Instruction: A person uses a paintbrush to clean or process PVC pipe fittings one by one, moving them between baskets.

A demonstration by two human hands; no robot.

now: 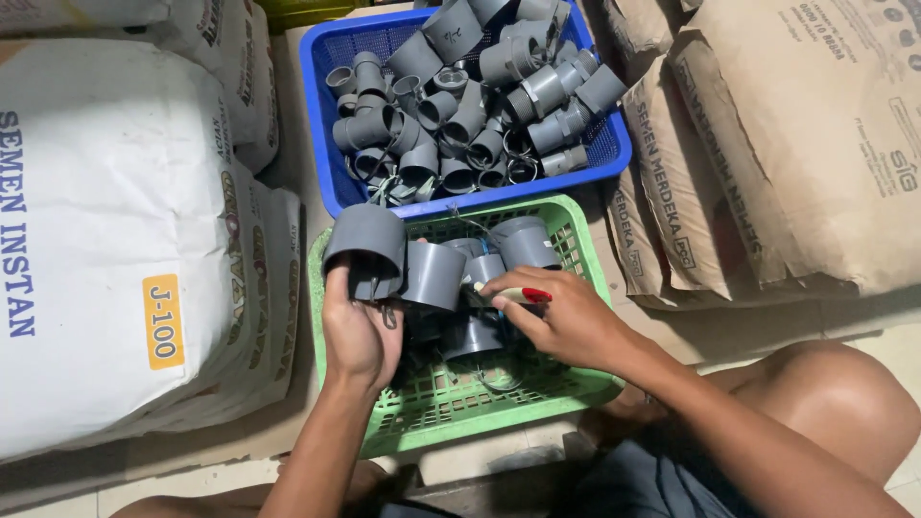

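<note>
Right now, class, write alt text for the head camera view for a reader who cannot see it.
A person's left hand holds up a grey pipe fitting over a green basket while the right hand holds a red-handled tool. Behind it, a blue basket holds more grey fittings, with sacks on both sides.

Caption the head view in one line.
Left hand lifts grey pipe fittings over a green basket; right hand holds a red-tipped tool.

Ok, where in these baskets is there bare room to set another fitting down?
The green basket has bare mesh along its near edge, between the left hand and right hand. Its far half is crowded with grey pipe fittings. The blue basket is heaped full; only its far left corner shows mesh.
</note>
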